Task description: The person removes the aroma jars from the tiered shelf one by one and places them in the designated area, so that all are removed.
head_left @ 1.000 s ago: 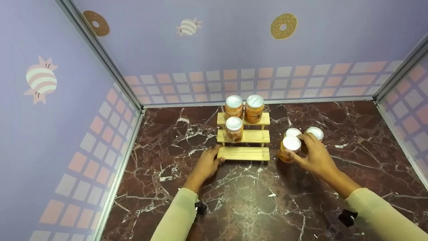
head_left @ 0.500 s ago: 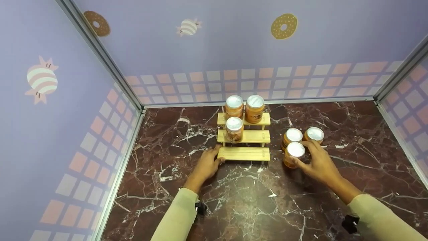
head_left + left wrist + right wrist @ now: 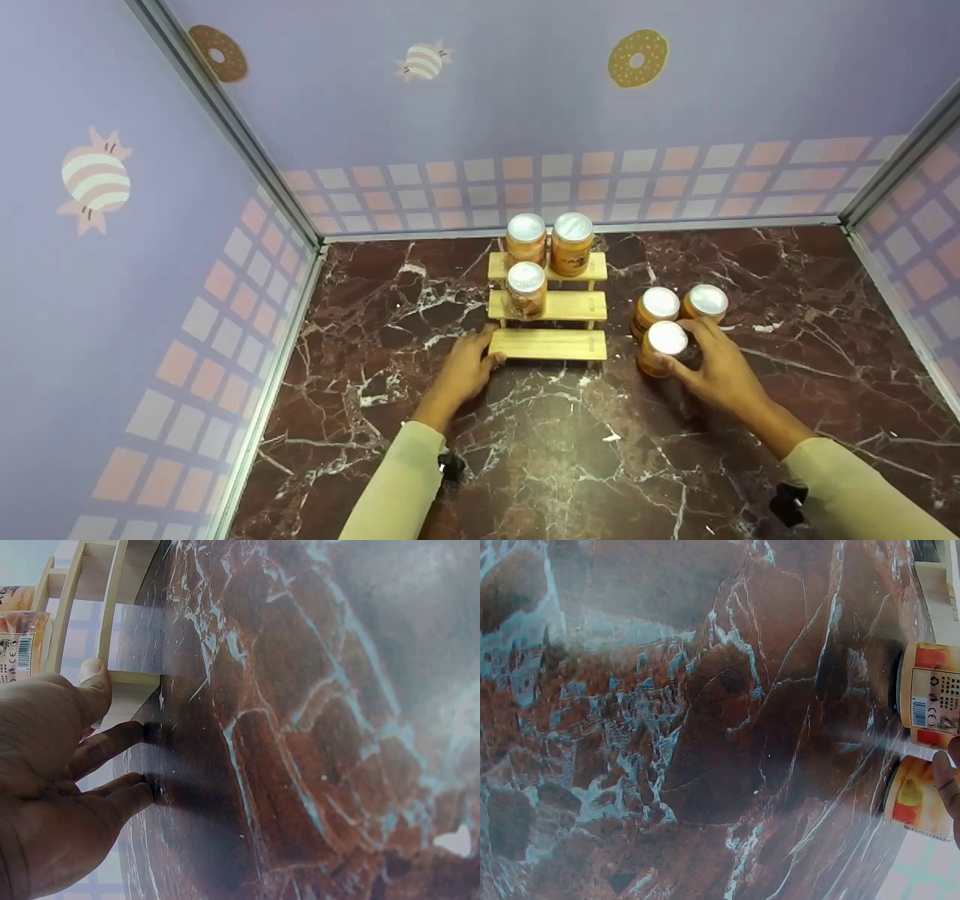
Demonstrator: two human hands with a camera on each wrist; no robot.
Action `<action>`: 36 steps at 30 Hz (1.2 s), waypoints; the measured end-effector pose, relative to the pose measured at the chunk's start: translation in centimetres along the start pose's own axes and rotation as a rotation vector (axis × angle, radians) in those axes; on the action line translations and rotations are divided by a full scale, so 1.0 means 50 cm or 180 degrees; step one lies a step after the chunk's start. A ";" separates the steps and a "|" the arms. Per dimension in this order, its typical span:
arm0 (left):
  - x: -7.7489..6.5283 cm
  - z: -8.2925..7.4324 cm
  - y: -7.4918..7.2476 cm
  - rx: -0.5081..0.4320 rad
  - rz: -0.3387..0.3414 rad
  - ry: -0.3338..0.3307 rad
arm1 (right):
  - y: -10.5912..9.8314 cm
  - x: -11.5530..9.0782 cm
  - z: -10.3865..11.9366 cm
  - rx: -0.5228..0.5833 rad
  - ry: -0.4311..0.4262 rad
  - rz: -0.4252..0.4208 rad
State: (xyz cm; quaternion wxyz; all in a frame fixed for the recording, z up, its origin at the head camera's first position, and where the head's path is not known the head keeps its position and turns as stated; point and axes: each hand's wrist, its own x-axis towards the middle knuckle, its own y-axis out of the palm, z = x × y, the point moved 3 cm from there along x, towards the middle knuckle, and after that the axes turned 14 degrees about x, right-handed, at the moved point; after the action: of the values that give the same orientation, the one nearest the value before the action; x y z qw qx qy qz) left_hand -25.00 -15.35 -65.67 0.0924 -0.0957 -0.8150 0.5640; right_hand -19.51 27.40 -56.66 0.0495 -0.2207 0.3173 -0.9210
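The right hand [image 3: 716, 364] has its grip on the nearest orange-labelled can [image 3: 664, 341] of a trio on the desk [image 3: 540, 465], forefinger on the far side, thumb on the near. Its neighbours are the rear can [image 3: 658, 307] at 12 o'clock and the outer can [image 3: 706, 301] between 1 and 2; whether they touch is hard to tell. I'd draw it toward 6 before raising it, keeping it upright so it knocks neither. The left hand [image 3: 465, 367], fingers relaxed and wrapped round nothing, rests against the 9 o'clock end of the three-tier wooden stand [image 3: 551, 345]; light pressure should stop it sliding.

The cans are squat cylinders with pale silvery lids and glossy printed sides, so a pinch low on the wall would probably hold better. The stand's slats are flat, pale and straight-grained; two cans [image 3: 572, 247] occupy its top tier, one [image 3: 526, 291] the middle. The marble-patterned desk is dark red-brown, white-veined and shiny.
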 end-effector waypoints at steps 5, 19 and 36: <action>0.000 0.000 0.001 0.0044 0.0060 -0.0029 | 0.000 -0.001 -0.004 -0.0005 -0.0022 -0.0011; -0.004 -0.005 -0.004 -0.0019 0.0033 -0.0087 | 0.000 -0.008 0.001 -0.0040 0.0033 0.0016; 0.000 -0.002 -0.002 -0.0045 0.0141 -0.0116 | -0.006 -0.004 0.000 -0.0170 0.0143 0.0108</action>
State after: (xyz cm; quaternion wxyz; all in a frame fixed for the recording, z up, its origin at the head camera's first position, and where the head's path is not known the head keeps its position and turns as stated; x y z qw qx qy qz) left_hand -24.97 -15.29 -65.53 0.0644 -0.1040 -0.8182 0.5617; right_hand -19.31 27.67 -56.54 0.0521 -0.1957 0.3464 -0.9160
